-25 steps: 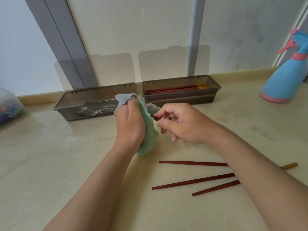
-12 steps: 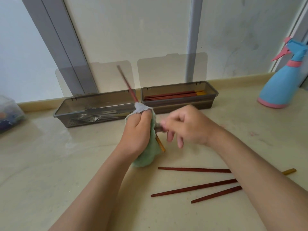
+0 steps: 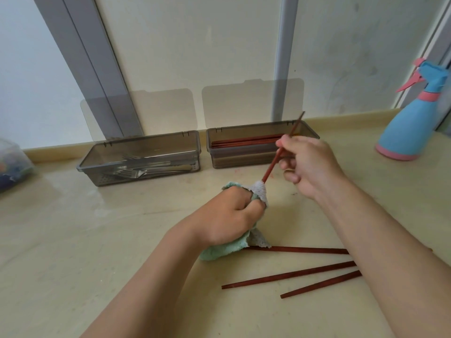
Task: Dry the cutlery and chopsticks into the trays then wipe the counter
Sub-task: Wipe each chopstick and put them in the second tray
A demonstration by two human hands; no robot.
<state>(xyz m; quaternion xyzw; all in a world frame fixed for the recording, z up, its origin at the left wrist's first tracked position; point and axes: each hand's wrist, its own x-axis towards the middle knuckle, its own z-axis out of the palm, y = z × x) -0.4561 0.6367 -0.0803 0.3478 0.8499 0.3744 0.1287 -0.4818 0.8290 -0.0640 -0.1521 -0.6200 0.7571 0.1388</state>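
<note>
The right hand (image 3: 310,167) pinches a dark red chopstick (image 3: 271,167) partway along its length, fingers (image 3: 284,143) curled round it, so that it slants up and to the right. Its upper tip stands over the far rim of the right tray (image 3: 244,162), and its lower end disappears into the cloth (image 3: 219,252). The left hand (image 3: 229,215) grips that cloth in a closed fist just above the bench (image 3: 73,240), with the green-and-grey fabric bunched round the lower tip of the stick and a loose corner hanging to the surface. Just beside that corner, nearer the person, three chopsticks (image 3: 290,274) lie loose on the bench, partly hidden under the right forearm; the farthest one runs under the edge of the cloth. The right tray already holds a row of red chopsticks (image 3: 244,143) laid lengthwise, and its lid (image 3: 251,103) leans open against the wall. The left tray (image 3: 146,178), close beside it, holds forks (image 3: 136,172), its own lid also up. Both trays sit against the back edge. A blue and pink spray bottle (image 3: 410,128) stands well apart at the far right, and a clear container (image 3: 12,164) sits at the left edge. Open bench lies between the trays and the hands.
</note>
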